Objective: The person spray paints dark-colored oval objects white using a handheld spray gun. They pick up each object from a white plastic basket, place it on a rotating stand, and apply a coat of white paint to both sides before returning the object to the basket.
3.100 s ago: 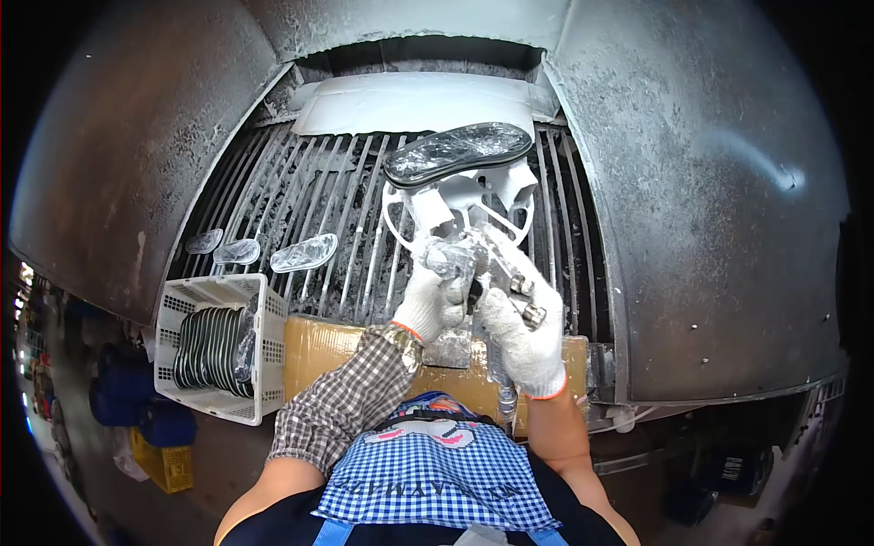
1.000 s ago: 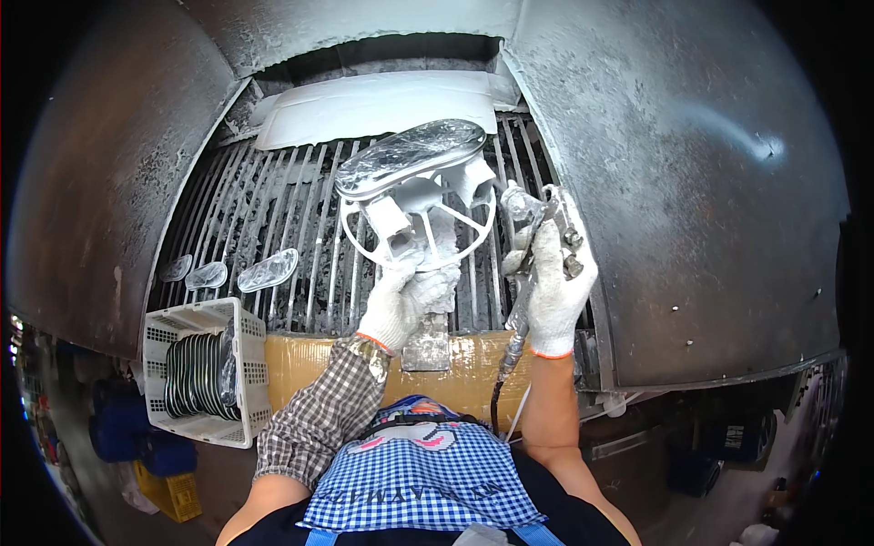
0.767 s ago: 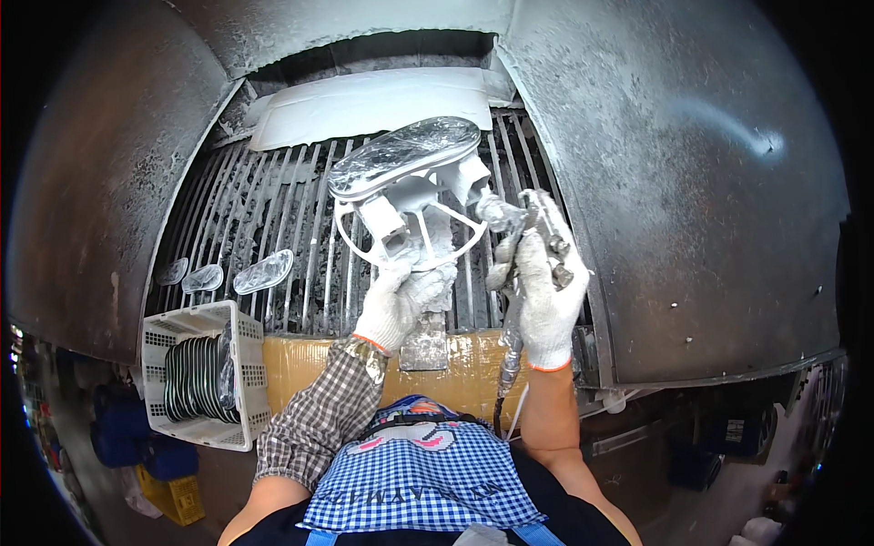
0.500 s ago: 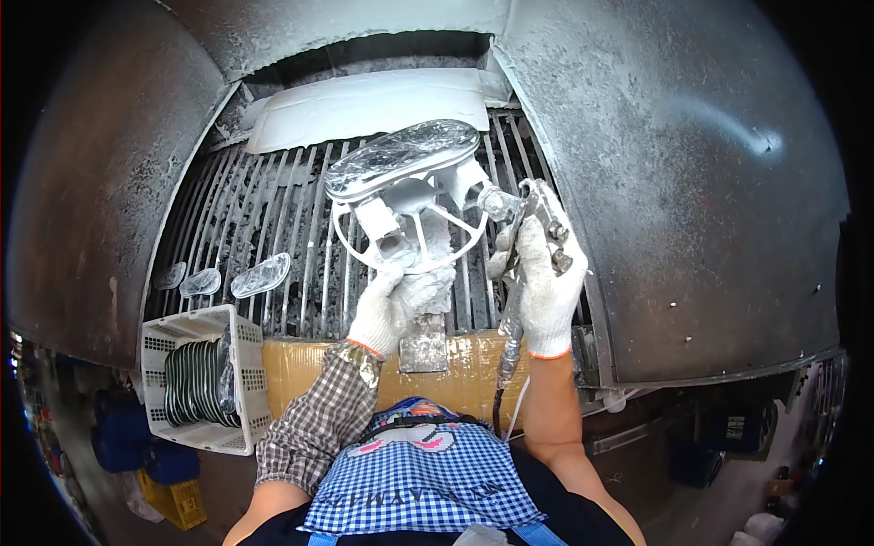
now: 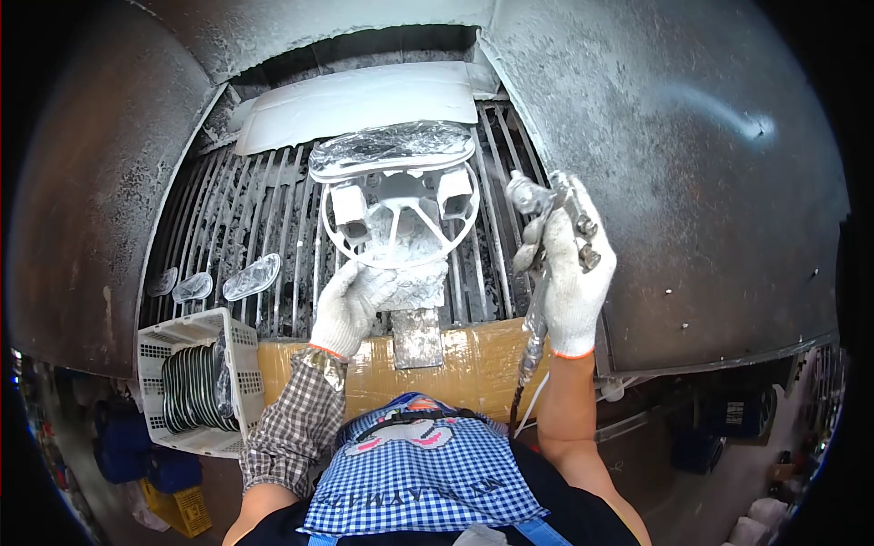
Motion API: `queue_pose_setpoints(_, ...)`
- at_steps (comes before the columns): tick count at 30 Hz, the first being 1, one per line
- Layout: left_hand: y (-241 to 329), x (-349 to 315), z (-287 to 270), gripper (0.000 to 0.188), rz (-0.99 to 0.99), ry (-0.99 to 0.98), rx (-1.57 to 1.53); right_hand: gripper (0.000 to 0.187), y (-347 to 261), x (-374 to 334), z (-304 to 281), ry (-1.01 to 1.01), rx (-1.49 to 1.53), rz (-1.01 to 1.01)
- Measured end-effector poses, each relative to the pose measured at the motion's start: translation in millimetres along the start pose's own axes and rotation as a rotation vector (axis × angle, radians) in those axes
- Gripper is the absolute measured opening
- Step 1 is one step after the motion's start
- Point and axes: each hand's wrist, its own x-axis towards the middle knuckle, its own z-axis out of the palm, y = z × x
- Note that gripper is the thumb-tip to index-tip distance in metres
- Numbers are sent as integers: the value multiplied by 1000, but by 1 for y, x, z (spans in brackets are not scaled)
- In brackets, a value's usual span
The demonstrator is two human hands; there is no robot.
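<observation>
A: Where to look for the dark, shiny, sole-shaped piece with a white edge (image 5: 391, 150)?

B: Ahead of both hands, over the grate of grey metal bars (image 5: 287, 214), just short of the flat white sheet (image 5: 360, 105) along the far edge. Perched on a white, wheel-shaped holder with spokes and two square blocks (image 5: 397, 204).

A: And lengthwise?

B: Running left to right, across the bars, with the left end dipping slightly toward the near edge.

A: Nearer to which side?

B: To the left hand in a white knitted glove (image 5: 343, 309), going by the holder: right at its near-left rim, touching or almost so. Half curled there, beside a lumpy, white-caked mass (image 5: 414, 284); can't tell how firmly, or around what.

A: And on the other side?

B: Closed around a silvery metal spray gun (image 5: 528, 196), to judge by the right hand in its matching glove (image 5: 575, 291). Held out past the holder's right rim, nozzle leftward, near the sole-shaped piece's right end but clearly apart from it.
</observation>
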Motion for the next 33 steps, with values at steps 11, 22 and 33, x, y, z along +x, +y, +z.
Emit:
queue_pose_setpoints(11,32,3,-20,38,100,114,-5,55,-9,-14,-3,58,20,23)
queue_pose_setpoints(22,-14,-8,9,20,29,37,22,52,-22,-31,-5,31,-1,46)
queue_pose_setpoints(33,-10,-7,9,50,27,31,-53,52,-25,-36,-11,-36,-15,110)
